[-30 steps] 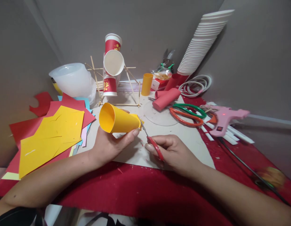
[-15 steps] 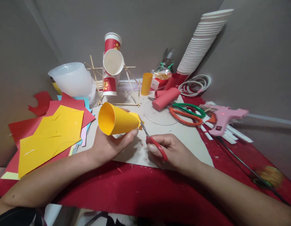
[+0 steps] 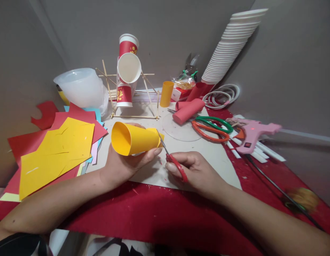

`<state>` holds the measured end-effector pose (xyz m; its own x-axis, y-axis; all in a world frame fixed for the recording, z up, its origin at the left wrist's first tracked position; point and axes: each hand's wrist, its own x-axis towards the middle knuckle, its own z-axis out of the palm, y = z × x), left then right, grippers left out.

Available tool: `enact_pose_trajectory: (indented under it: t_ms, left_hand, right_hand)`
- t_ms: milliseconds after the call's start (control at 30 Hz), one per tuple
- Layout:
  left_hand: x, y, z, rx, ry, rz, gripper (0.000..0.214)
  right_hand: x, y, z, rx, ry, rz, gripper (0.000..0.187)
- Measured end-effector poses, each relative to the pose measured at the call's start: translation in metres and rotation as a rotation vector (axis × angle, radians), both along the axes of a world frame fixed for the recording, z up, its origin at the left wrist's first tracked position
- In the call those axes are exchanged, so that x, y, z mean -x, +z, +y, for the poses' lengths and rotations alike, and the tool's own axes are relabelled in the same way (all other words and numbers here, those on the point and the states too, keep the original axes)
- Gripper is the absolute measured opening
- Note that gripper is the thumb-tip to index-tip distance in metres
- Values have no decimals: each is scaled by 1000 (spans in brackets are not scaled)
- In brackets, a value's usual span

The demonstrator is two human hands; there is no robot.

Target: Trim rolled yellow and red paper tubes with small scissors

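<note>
A yellow paper cone [image 3: 139,139], its wide mouth facing left, rests in my left hand [image 3: 122,161], whose fingers wrap round it from below and behind. In my right hand [image 3: 195,170] are small red-handled scissors [image 3: 177,167], with thumb and fingers closed on the handles. The scissor blades point up and left and meet the cone's narrow end, where a piece of yellow paper sticks out. Both hands are above a pale board [image 3: 218,163] on the red-covered table [image 3: 143,209]. Little paper scraps lie on the board below.
Coloured paper sheets [image 3: 58,149] pile up at left, near a translucent plastic tub [image 3: 78,85]. A stick frame [image 3: 135,117] holds red-and-white paper cups [image 3: 129,68]. Behind my right hand lie red paper tubes [image 3: 189,111], green-and-orange-handled scissors [image 3: 211,132] and a pink glue gun [image 3: 255,133]. A tall cup stack [image 3: 231,46] leans rightward.
The cone's narrow end has shifted slightly to the right along the scissor blades, and its wide end sits a little lower. Both hands keep their holds.
</note>
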<state>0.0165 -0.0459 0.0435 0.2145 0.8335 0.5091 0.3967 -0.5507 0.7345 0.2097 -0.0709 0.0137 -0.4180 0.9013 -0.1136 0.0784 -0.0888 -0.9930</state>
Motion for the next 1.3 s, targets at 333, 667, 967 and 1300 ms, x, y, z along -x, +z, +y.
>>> enact_pose_trajectory:
  t_ms: [333, 667, 967, 1300]
  left_hand:
    - [-1, -2, 0, -1, 4, -26, 36]
    - [-1, -2, -1, -46, 18, -27, 32]
    - [0, 1, 0, -67, -51, 10, 38]
    - [2, 4, 3, -143, -174, -4, 40]
  right_hand:
    - [2, 1, -2, -8, -20, 23, 54]
    - [2, 1, -2, -23, -33, 1, 55]
    - [1, 3, -1, -2, -18, -1, 56]
    - [1, 2, -2, 5, -10, 48, 55]
